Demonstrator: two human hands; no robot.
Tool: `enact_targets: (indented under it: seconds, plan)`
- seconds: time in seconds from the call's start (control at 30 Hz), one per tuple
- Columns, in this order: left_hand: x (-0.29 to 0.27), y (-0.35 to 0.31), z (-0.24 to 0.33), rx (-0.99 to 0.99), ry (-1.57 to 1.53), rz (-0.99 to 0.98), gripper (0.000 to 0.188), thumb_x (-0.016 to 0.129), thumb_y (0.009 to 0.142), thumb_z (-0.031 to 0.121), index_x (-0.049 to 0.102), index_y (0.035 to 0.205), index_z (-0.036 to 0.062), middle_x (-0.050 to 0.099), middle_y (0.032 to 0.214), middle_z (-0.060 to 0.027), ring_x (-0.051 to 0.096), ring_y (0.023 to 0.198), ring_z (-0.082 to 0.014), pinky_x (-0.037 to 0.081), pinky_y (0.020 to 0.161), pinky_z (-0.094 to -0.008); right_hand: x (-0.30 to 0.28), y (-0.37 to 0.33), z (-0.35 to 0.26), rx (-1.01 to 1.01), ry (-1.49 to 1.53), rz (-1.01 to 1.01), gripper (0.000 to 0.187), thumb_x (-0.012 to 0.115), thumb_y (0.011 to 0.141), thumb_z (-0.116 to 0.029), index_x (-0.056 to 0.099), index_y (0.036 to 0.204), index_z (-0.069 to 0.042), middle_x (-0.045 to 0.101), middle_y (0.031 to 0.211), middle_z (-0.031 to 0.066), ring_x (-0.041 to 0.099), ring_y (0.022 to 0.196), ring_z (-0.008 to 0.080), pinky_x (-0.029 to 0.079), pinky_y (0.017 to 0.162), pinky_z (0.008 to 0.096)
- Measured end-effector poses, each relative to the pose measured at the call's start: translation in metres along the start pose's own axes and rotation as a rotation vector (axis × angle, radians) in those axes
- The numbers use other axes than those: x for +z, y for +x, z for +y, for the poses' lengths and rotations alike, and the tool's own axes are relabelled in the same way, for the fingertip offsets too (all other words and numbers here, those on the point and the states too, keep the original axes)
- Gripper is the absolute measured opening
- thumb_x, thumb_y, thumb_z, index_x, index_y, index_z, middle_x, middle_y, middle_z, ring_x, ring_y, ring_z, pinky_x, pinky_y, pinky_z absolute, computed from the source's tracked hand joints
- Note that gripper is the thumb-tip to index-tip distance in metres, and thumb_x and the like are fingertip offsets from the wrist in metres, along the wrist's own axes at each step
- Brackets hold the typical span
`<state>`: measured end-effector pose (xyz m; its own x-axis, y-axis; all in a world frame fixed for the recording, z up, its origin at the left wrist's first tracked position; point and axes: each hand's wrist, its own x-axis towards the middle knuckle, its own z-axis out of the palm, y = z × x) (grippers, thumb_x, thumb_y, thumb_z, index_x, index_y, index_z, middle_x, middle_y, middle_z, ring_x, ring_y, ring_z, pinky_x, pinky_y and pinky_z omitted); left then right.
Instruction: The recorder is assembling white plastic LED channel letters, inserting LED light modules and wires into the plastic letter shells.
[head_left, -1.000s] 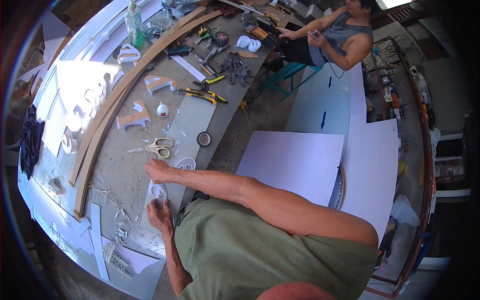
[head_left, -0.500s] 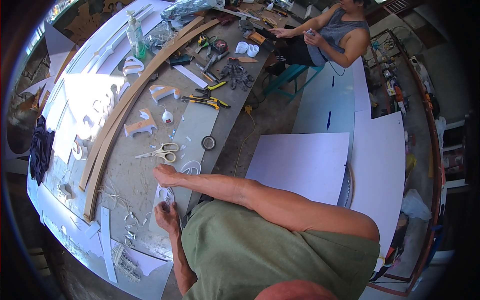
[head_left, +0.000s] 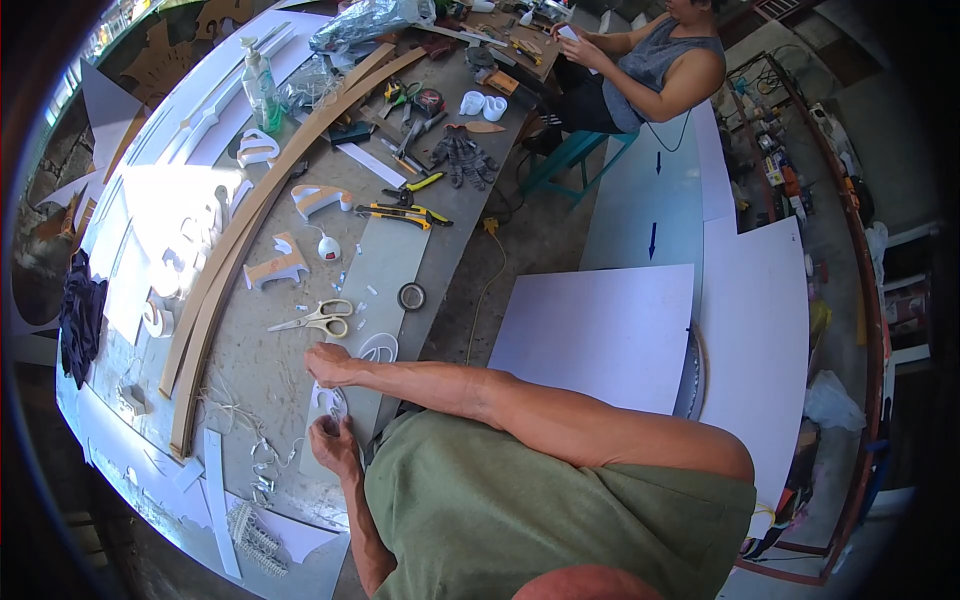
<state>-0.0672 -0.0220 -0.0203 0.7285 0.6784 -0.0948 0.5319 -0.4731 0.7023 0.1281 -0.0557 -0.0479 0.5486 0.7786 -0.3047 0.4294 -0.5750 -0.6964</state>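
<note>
Both hands work at the near edge of the desk (head_left: 250, 370), close together over a small white cut-out piece (head_left: 330, 402) lying flat there. The left hand (head_left: 333, 442) is curled, fingers pinching the piece's lower end. The right hand (head_left: 330, 364) is closed into a loose fist at the piece's upper end, pressing down on or just beside it; whether it grips a tool I cannot tell.

Just beyond the right hand lie scissors (head_left: 315, 319) with pale handles, and beside them, near the desk's right edge, a white oval cut-out (head_left: 378, 347). A dark roll of tape (head_left: 411, 296) sits farther along that edge. 2 long curved wooden strips (head_left: 235, 245) run down the middle of the desk. Thin white offcuts (head_left: 255, 470) are scattered by the near left corner. Yellow-handled pliers (head_left: 405, 210) and dark gloves (head_left: 463, 158) lie toward the far end, where another person (head_left: 640, 70) sits on a teal stool (head_left: 575, 155). Large white sheets (head_left: 610, 335) cover the floor to the right.
</note>
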Motion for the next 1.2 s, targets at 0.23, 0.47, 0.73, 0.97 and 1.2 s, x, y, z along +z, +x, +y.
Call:
enact_targets:
  seconds: [0.23,0.47,0.73,0.97,1.2]
  plan:
    - [0.003,0.0,-0.001,-0.007,-0.01,0.001,0.033,0.084,0.07,0.007,0.065,0.097,-0.0005,0.063,0.086,-0.0106,0.062,0.074,-0.0261,0.05,0.071,-0.0367,0.006,0.002,0.006,0.032,-0.016,0.053,0.009,0.067,0.066,-0.006,0.073,0.072,-0.004,0.069,0.074,0.0231,0.07,0.073,0.041,0.054,0.059,0.0494]
    - [0.005,0.0,-0.004,0.009,-0.025,0.003,0.033,0.083,0.07,0.005,0.064,0.097,0.0002,0.062,0.085,-0.0102,0.061,0.073,-0.026,0.05,0.071,-0.0365,0.005,0.006,-0.004,0.104,-0.059,0.009,0.014,0.071,0.064,-0.007,0.075,0.078,-0.004,0.072,0.082,0.0218,0.072,0.081,0.0394,0.056,0.065,0.0477]
    - [0.002,0.001,0.002,-0.057,-0.007,0.004,0.032,0.082,0.071,0.004,0.064,0.097,0.0008,0.063,0.085,-0.0099,0.062,0.073,-0.0252,0.05,0.071,-0.0366,-0.007,-0.005,-0.008,0.056,0.013,0.013,0.015,0.072,0.065,-0.009,0.076,0.08,-0.006,0.072,0.084,0.0206,0.072,0.083,0.04,0.056,0.066,0.0491]
    - [0.005,0.001,-0.002,-0.056,-0.019,-0.027,0.034,0.081,0.072,0.003,0.063,0.1,0.0001,0.063,0.087,-0.01,0.062,0.073,-0.0247,0.05,0.071,-0.0362,-0.005,-0.003,-0.006,0.072,-0.048,-0.029,0.015,0.072,0.064,-0.006,0.076,0.078,-0.007,0.073,0.083,0.0186,0.072,0.081,0.0386,0.056,0.064,0.0481]
    - [0.006,0.001,-0.002,-0.053,-0.03,-0.025,0.034,0.081,0.072,0.003,0.062,0.1,-0.0007,0.062,0.086,-0.0104,0.061,0.073,-0.0247,0.05,0.072,-0.0362,-0.001,-0.002,-0.005,0.103,-0.091,-0.02,0.017,0.072,0.064,-0.006,0.077,0.08,-0.004,0.073,0.084,0.0195,0.073,0.084,0.0372,0.057,0.065,0.0462]
